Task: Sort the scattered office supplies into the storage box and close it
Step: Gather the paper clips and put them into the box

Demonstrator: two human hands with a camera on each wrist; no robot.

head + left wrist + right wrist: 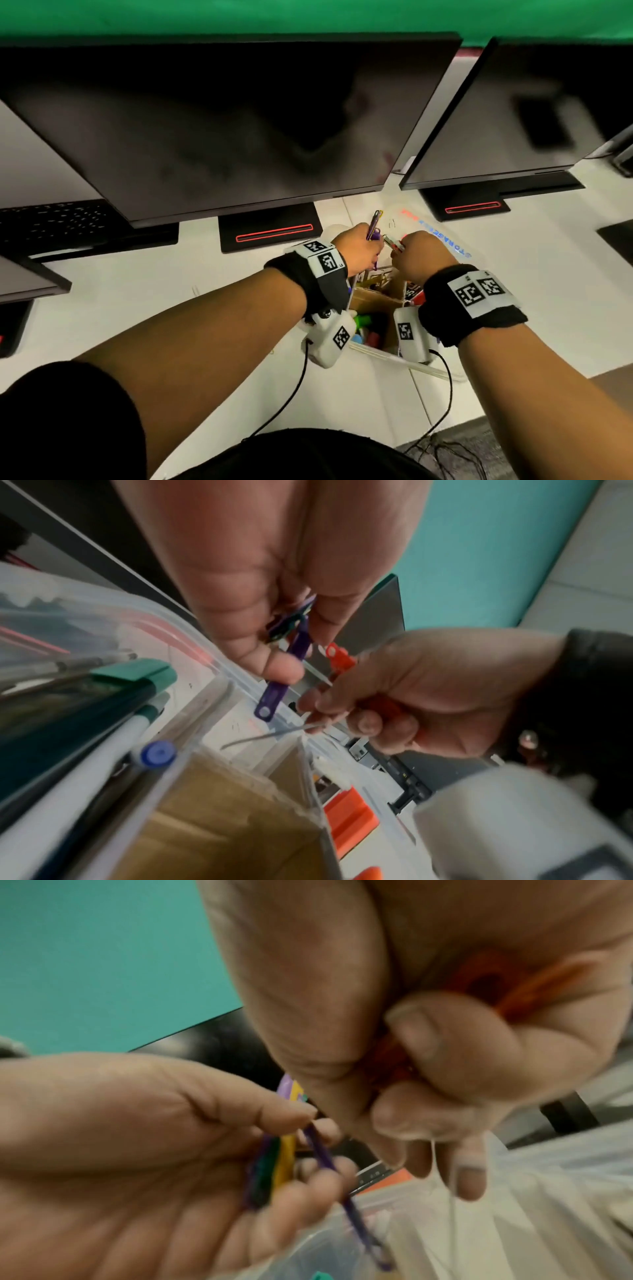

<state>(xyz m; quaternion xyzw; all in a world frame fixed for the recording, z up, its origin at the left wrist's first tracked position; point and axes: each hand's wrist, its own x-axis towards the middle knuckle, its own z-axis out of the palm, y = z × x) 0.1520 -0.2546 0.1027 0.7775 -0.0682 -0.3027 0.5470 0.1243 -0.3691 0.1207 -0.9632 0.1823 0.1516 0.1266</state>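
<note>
My left hand (358,248) grips a bundle of coloured plastic clips (374,222); a purple clip (284,669) sticks out below its fingers, and purple, green and yellow clips (274,1167) lie in its palm. My right hand (419,255) is curled round an orange clip (337,657) with a thin metal prong (260,737) hanging from it. Both hands hover over the far end of the clear storage box (394,356), which stands open with cardboard dividers (219,818), pens (103,750) and markers inside.
Two dark monitors (222,120) (520,113) on black stands rise right behind the box. A keyboard (58,219) lies at far left. The transparent lid (442,233) with lettering lies behind the box. Cables (442,411) trail off the desk's front edge.
</note>
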